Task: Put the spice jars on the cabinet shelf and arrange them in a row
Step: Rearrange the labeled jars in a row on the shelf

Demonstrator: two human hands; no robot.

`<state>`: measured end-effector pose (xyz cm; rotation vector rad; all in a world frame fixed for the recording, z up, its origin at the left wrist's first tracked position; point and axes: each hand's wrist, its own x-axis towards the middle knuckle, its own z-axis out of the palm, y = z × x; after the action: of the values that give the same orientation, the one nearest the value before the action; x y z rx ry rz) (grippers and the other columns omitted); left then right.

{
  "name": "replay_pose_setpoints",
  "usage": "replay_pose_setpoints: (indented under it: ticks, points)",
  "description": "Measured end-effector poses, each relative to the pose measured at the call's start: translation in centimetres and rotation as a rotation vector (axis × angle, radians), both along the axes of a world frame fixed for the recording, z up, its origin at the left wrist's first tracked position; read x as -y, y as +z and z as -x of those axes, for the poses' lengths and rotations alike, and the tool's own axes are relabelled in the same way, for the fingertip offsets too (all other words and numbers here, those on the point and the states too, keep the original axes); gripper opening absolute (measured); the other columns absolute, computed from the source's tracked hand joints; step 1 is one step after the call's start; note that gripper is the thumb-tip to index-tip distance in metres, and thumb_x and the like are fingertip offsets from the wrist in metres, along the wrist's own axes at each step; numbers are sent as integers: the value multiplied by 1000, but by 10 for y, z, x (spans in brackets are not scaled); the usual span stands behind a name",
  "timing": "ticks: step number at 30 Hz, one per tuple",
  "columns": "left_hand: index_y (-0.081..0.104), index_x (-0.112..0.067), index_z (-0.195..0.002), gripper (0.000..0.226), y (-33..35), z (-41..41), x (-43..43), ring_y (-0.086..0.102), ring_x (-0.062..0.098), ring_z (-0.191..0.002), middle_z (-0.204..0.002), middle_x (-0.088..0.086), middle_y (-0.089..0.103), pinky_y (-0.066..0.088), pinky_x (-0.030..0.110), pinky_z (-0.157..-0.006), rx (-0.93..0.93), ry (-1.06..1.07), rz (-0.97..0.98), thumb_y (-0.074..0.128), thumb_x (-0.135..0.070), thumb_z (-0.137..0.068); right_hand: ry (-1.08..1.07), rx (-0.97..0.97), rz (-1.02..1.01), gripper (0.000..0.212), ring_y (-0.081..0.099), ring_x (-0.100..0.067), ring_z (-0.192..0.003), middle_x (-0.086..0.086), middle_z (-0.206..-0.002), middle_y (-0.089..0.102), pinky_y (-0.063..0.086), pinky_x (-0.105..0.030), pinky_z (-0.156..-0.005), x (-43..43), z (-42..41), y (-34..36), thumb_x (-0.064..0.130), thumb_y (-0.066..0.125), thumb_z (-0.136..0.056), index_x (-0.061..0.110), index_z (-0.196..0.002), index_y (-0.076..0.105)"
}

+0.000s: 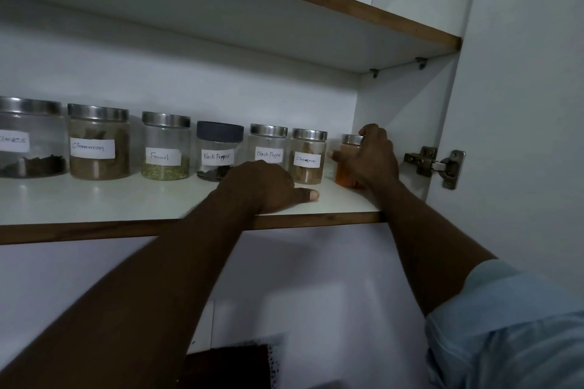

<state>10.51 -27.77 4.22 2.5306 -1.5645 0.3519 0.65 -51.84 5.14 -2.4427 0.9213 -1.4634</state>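
Spice jars (166, 148) of clear labelled glass, six, already lined the white cabinet shelf (94, 202); the right hand (371, 156) gripped an orange-filled seventh jar (347, 167) at the right end, and the left hand (268, 188) rested nearby, fingers hidden.

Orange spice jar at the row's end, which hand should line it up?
Right: the right hand grips the orange spice jar; the left hand rests on the shelf, farther from it.

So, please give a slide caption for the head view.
Right hand grips the orange jar, rightmost on the shelf; left hand rests on the shelf.
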Motion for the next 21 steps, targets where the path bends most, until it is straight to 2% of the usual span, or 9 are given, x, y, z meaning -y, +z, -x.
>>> replay_pose_setpoints:
  ticks: [3,5,7,8,10,12,15,17,21]
  points:
    - [64,-27,-131,93,0,-2,1,58,23,-120,-137,2,62,43,36,-90,0,-4,8,28,-93,-77,-36,-18,62,83,50,-30,-115,-8,-134,45,53,-45,-87,1,0,-1,53,85,-69,20,-131,42]
    - [64,-26,-130,93,-1,-3,2,58,22,-119,-135,2,63,44,37,-92,3,-8,10,28,-93,-77,93,97,-36,71,52,-30,-113,-8,-134,42,54,-43,-85,2,-1,-1,37,85,-73,20,-129,44]
    - [65,-26,-129,92,-1,-4,2,59,22,-117,-134,1,64,46,38,-94,1,-12,16,28,-92,-77,191,201,-125,58,54,-27,-111,-6,-134,42,51,-33,-78,2,0,0,28,81,-78,22,-125,48]
    - [65,-26,-129,92,-1,-4,2,59,21,-118,-134,1,64,46,38,-94,-2,-13,17,28,-92,-77,202,238,-136,52,55,-27,-112,-6,-134,43,48,-30,-77,2,1,1,27,79,-79,23,-123,51]
    - [65,-26,-129,92,-1,-4,2,58,21,-118,-134,1,64,45,38,-94,-4,-15,19,29,-92,-77,188,261,-131,45,55,-27,-114,-4,-134,44,52,-35,-85,2,3,1,31,77,-80,27,-119,55]
    - [64,-25,-129,91,-1,-4,2,59,21,-117,-133,1,64,44,36,-91,0,-17,18,30,-91,-78,120,188,-89,51,50,-26,-119,-3,-134,45,53,-41,-91,-1,5,0,45,77,-78,30,-122,55]
    - [66,-25,-127,89,0,-4,2,59,21,-115,-130,2,65,44,36,-89,6,-20,17,30,-90,-79,-43,74,24,67,42,-28,-125,-5,-136,46,47,-39,-89,-5,5,-2,63,78,-70,32,-125,54]
    - [67,-25,-125,87,0,-4,2,59,20,-114,-129,1,66,45,35,-90,0,-24,16,30,-90,-80,-78,63,78,64,43,-30,-124,-7,-135,48,48,-40,-92,-6,4,-1,59,78,-72,30,-125,58]
    - [65,-25,-129,87,0,-4,3,58,21,-118,-134,1,63,44,35,-91,2,-14,17,31,-89,-80,151,169,-44,39,57,-25,-109,-3,-123,58,54,-50,-93,0,3,0,35,72,-81,26,-116,60]
